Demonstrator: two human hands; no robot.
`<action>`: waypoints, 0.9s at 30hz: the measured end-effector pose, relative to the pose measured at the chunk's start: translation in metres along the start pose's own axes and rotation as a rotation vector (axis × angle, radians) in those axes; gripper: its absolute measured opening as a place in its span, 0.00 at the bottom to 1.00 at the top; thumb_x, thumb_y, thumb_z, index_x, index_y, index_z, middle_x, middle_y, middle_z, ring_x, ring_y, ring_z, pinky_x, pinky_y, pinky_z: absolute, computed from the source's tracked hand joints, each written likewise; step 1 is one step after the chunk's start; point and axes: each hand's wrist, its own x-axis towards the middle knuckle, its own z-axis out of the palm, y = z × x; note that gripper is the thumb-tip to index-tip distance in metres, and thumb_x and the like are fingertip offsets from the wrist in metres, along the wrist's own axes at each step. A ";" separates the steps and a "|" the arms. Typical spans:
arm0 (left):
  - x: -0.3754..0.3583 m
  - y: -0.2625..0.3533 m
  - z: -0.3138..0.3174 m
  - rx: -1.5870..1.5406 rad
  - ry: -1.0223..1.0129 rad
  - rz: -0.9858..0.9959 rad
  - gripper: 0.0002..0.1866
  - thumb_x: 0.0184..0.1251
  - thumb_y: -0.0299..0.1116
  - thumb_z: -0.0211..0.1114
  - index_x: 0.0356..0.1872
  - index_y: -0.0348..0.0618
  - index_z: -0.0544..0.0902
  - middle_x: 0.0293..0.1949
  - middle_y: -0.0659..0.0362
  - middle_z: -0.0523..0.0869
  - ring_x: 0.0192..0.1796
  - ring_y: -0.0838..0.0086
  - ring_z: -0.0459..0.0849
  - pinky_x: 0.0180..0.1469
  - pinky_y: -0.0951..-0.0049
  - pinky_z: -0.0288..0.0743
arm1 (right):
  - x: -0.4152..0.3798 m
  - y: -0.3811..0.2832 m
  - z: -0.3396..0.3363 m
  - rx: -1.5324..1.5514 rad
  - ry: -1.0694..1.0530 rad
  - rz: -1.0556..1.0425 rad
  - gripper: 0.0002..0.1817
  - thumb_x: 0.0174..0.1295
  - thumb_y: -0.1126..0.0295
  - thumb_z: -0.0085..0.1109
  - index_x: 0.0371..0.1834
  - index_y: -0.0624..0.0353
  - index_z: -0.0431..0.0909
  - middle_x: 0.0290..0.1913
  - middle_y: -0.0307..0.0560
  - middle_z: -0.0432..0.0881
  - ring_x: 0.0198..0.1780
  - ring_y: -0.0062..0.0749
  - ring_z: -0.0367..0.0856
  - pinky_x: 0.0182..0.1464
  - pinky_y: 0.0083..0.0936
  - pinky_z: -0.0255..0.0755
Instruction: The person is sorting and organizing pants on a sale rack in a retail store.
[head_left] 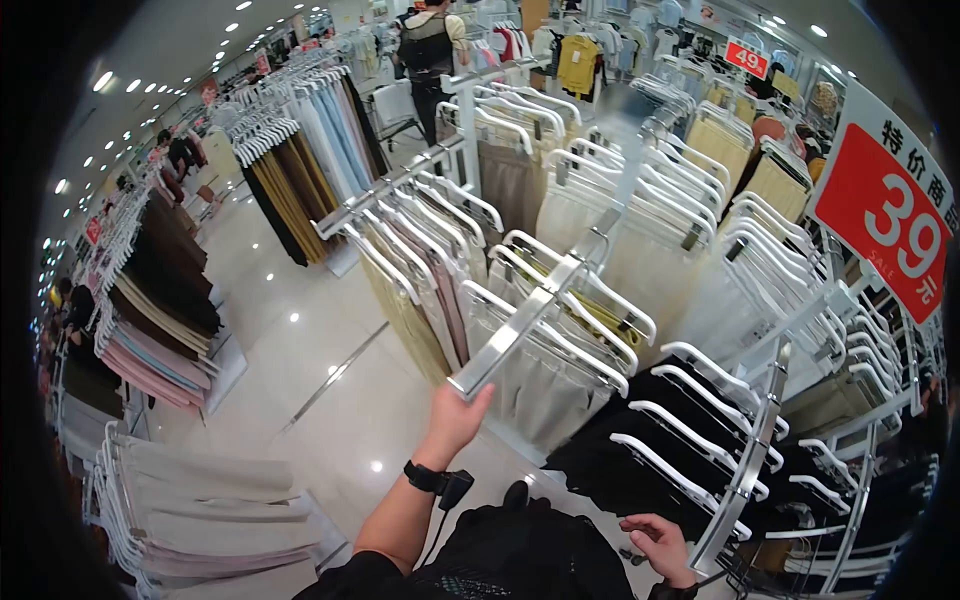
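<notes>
- Left hand (455,420) raised, fingertips touching the near end of a slanted chrome rack arm (530,320); not closed around it.
- That arm carries white hangers with pale trousers (545,385).
- Right hand (655,545) low, fingers loosely curled, holding nothing, just beside a second chrome arm (745,470).
- Black garments (640,450) hang from that second arm.
- Red price sign "39" (890,225) stands at upper right.
</notes>
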 end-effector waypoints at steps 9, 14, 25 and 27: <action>-0.022 -0.014 -0.069 0.248 -0.098 -0.192 0.14 0.77 0.31 0.75 0.58 0.37 0.93 0.54 0.47 0.96 0.54 0.55 0.95 0.58 0.59 0.89 | 0.083 -0.057 0.051 -0.041 -0.296 -0.020 0.17 0.78 0.76 0.69 0.68 0.64 0.88 0.63 0.47 0.94 0.67 0.30 0.90 0.72 0.29 0.80; -0.030 -0.019 -0.087 0.246 -0.116 -0.233 0.15 0.77 0.32 0.75 0.59 0.37 0.93 0.55 0.48 0.97 0.56 0.56 0.96 0.59 0.61 0.89 | 0.124 -0.060 0.058 0.078 -0.370 -0.101 0.17 0.78 0.76 0.70 0.67 0.65 0.87 0.63 0.49 0.93 0.66 0.33 0.91 0.73 0.34 0.81; 0.100 -0.102 -0.115 0.128 -0.225 -0.057 0.17 0.78 0.35 0.75 0.61 0.37 0.92 0.51 0.48 0.98 0.54 0.55 0.97 0.56 0.61 0.89 | 0.186 -0.167 0.133 -0.377 0.370 -0.565 0.40 0.61 0.74 0.82 0.79 0.63 0.78 0.76 0.53 0.83 0.78 0.45 0.80 0.78 0.39 0.75; 0.119 -0.110 -0.118 0.087 -0.267 -0.031 0.18 0.77 0.36 0.76 0.62 0.37 0.92 0.51 0.47 0.97 0.54 0.56 0.97 0.55 0.62 0.88 | 0.208 -0.195 0.149 -0.742 0.523 -0.601 0.49 0.56 0.73 0.85 0.84 0.63 0.73 0.81 0.60 0.77 0.82 0.57 0.75 0.82 0.47 0.70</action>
